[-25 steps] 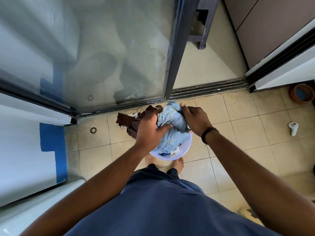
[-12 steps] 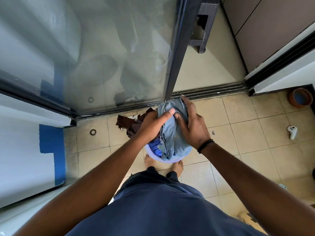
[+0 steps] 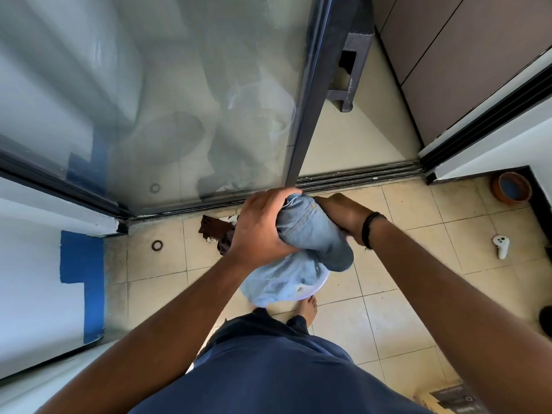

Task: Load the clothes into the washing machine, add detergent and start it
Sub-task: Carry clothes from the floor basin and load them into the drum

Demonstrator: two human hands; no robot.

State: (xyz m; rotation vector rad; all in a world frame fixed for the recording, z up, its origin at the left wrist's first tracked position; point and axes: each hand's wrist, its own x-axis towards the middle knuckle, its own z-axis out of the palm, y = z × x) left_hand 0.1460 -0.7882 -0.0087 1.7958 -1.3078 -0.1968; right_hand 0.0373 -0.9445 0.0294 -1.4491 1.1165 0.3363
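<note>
Both my hands hold a bundled pair of light blue jeans (image 3: 307, 231) above the floor. My left hand (image 3: 260, 228) grips the left side of the bundle, my right hand (image 3: 340, 213) grips its right side. Below hangs more pale blue cloth (image 3: 280, 282) over a white basin (image 3: 316, 289) on the tiles, mostly hidden. A brown garment (image 3: 215, 230) lies on the floor left of the basin. No washing machine or detergent is visible.
A glass sliding door (image 3: 179, 100) and its floor track (image 3: 358, 174) stand ahead. A white controller (image 3: 501, 245) and a clay bowl (image 3: 511, 188) sit on the tiles at right. A white and blue wall (image 3: 44, 279) is at left. A cardboard box (image 3: 448, 397) lies at bottom right.
My hands have gathered the jeans out of the basin and lifted them higher, bunching the cloth tighter between them.
</note>
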